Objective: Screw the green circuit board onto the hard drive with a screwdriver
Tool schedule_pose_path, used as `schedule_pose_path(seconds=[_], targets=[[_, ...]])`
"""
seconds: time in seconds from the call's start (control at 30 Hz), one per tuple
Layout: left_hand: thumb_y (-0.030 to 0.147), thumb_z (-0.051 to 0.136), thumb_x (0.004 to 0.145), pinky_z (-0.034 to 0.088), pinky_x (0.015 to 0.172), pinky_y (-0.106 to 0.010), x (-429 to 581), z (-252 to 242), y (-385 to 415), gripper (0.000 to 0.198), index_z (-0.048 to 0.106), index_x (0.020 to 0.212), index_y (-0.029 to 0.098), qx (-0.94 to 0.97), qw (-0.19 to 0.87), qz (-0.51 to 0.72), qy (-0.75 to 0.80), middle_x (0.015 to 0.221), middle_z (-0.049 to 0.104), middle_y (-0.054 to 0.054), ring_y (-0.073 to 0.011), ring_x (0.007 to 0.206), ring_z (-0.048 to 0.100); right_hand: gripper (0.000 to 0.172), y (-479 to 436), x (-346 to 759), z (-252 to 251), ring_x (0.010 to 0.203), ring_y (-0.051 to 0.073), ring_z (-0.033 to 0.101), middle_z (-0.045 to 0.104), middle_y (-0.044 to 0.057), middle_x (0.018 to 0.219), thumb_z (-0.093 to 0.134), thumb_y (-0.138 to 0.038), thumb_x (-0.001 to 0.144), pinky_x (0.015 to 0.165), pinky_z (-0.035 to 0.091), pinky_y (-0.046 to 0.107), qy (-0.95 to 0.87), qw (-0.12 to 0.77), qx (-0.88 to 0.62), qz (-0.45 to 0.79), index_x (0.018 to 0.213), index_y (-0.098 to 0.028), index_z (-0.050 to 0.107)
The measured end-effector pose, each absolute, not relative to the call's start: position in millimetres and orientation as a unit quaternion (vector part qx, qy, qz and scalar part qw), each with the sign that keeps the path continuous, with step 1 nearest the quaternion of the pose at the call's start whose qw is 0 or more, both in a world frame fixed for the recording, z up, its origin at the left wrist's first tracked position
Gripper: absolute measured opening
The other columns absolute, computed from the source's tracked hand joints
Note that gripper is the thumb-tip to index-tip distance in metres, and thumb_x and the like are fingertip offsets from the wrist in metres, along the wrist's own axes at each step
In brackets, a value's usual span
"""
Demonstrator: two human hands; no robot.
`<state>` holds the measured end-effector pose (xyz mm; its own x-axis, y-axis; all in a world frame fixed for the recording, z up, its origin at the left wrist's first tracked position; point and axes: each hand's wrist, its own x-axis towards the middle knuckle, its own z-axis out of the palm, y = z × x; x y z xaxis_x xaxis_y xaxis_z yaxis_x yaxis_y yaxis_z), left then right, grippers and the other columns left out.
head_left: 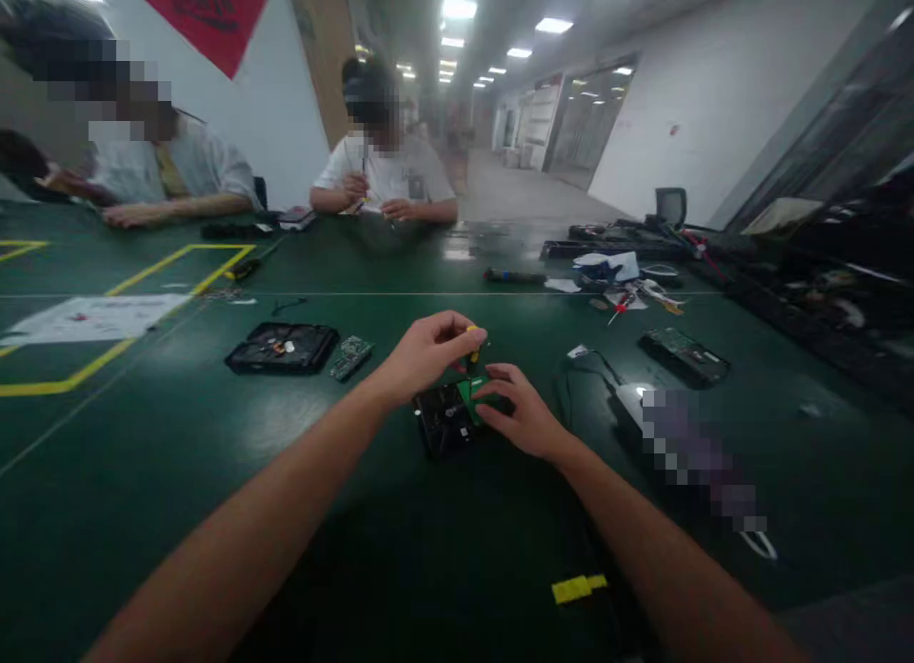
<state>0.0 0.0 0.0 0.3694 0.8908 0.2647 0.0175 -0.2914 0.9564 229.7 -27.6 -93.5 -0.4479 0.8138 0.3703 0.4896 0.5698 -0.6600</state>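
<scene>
A black hard drive (pixel 444 425) lies on the green table in front of me, a green circuit board (pixel 471 392) along its right side. My left hand (pixel 437 347) pinches the yellow and black handle of a small screwdriver (pixel 472 349). The shaft points straight down at the green board; whether its tip sits in a screw is too small to make out. From the right, my right hand (pixel 520 411) reaches over the board's edge. Its fingers are apart and curved, with the tips at the board near the shaft.
To the left lie another black drive casing (pixel 284 349) and a loose circuit board (pixel 351 358). A power strip (pixel 632 396) with a cable is at right, near another drive (pixel 684 356). Tools and scraps (pixel 621 268) lie farther back. Two people (pixel 386 177) sit across the table.
</scene>
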Motion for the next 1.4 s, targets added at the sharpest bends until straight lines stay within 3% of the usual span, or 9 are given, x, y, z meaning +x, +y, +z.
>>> schedule_pose_path(seconds=[0.23,0.47,0.7,1.13,1.4], targets=[[0.045,0.079,0.090,0.055,0.060,-0.025,7.6,0.1,1.0,0.033,0.062,0.094,0.017,0.649,0.507,0.455,0.340,0.090,0.065,-0.003,-0.0130,0.072,0.060,0.028,-26.1,232.9,-93.8,0.141,0.029,0.052,0.053,0.012,0.144,0.074,-0.031,0.093,0.118,0.043,0.051,-0.803,0.347,-0.418,0.246,0.121,-0.026,0.071],[0.044,0.071,0.097,0.059,0.067,-0.027,5.4,0.5,1.9,0.031,0.072,0.113,0.019,0.666,0.513,0.442,0.312,0.095,0.064,-0.004,-0.0153,0.081,0.061,0.029,-28.2,231.2,-88.7,0.138,0.029,0.055,0.054,0.013,0.143,0.074,-0.030,0.092,0.114,0.046,0.051,-0.798,0.341,-0.430,0.249,0.121,-0.025,0.071],[0.044,0.062,0.099,0.061,0.069,-0.029,3.7,1.2,5.5,0.030,0.077,0.099,0.017,0.604,0.589,0.450,0.293,0.108,0.067,-0.010,-0.0227,0.102,0.062,0.029,-26.2,232.4,-92.4,0.139,0.029,0.054,0.053,0.012,0.143,0.074,-0.032,0.093,0.115,0.045,0.050,-0.799,0.341,-0.429,0.248,0.121,-0.026,0.071],[0.044,0.084,0.086,0.057,0.056,-0.025,4.9,4.2,0.9,0.036,0.061,0.093,0.018,0.678,0.443,0.463,0.360,0.085,0.067,-0.003,-0.0136,0.069,0.063,0.022,-23.4,233.7,-94.0,0.136,0.027,0.056,0.057,0.012,0.138,0.069,-0.033,0.097,0.115,0.045,0.049,-0.785,0.369,-0.431,0.249,0.118,-0.026,0.073],[0.034,0.073,0.094,0.063,0.072,-0.030,1.4,4.0,4.3,0.030,0.070,0.118,0.017,0.716,0.468,0.429,0.290,0.101,0.067,-0.004,-0.0148,0.083,0.065,0.023,-22.4,234.8,-96.8,0.130,0.028,0.059,0.057,0.012,0.138,0.066,-0.042,0.100,0.107,0.051,0.050,-0.757,0.378,-0.454,0.280,0.115,-0.027,0.075]])
